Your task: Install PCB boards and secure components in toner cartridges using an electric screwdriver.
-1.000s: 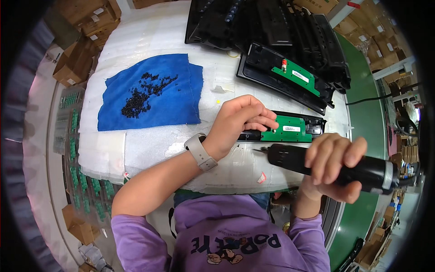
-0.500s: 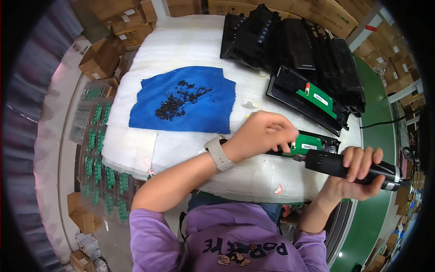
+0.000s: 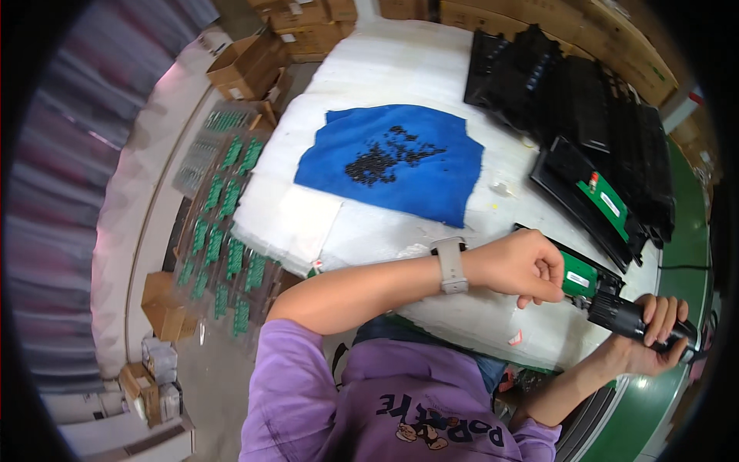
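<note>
1. The right hand point(image 3: 654, 335) has its fingers wrapped tight round a black, cylindrical power screwdriver point(image 3: 627, 317); the tool's smooth barrel points toward the left fingers, and its tip is hidden behind them.
2. The left hand point(image 3: 517, 266) is curled, fingers together, pressing down on a flat green circuit board point(image 3: 579, 276) set in a black plastic housing point(image 3: 608, 279). What the fingertips pinch, if anything, cannot be told.
3. A pale band with a watch sits on the left wrist point(image 3: 450, 264).
4. Beyond the left fingers lies a second long black housing with a green board point(image 3: 604, 202), and past it a row of dark, ribbed plastic cartridges point(image 3: 585, 92), partly cut off by the rim.
5. Well away from the fingers, a soft blue cloth point(image 3: 400, 173) lies wrinkled on the white padded surface point(image 3: 385, 69), with a heap of small black screws point(image 3: 381, 160) on it; single screws are too small to make out.
6. Green boards in clear trays point(image 3: 223, 223) lie below the surface's edge on the floor, beside cardboard boxes point(image 3: 246, 65).
</note>
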Motion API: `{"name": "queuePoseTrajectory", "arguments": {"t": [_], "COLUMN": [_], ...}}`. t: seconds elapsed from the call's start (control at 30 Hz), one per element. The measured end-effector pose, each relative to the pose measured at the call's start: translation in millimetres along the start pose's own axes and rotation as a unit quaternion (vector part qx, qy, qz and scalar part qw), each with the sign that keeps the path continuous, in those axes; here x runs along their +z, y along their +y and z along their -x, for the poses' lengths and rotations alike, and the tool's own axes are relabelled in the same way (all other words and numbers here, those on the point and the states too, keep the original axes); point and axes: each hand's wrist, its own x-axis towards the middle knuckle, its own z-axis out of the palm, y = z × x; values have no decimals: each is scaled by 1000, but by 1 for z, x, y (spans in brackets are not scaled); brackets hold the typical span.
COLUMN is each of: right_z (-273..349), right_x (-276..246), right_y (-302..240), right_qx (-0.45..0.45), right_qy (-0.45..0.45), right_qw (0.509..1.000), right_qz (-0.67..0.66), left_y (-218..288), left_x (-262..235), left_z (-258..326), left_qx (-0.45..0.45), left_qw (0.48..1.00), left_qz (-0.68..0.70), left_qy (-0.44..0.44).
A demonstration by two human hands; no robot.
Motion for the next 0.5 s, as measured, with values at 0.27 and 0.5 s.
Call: {"name": "queuePoseTrajectory", "arguments": {"t": [0.27,0.5], "right_z": [3,1], "right_x": [2,6], "right_y": [-5,6], "right_qx": [28,15], "right_qy": [-9,-59], "right_qw": [1000,996], "right_qz": [7,72], "left_y": [5,18], "left_x": [-1,2], "left_z": [1,-1], "left_qx": [38,-41], "left_qw": [998,983], "left_qz": [-45,-173], "left_qy": [-22,35]}}
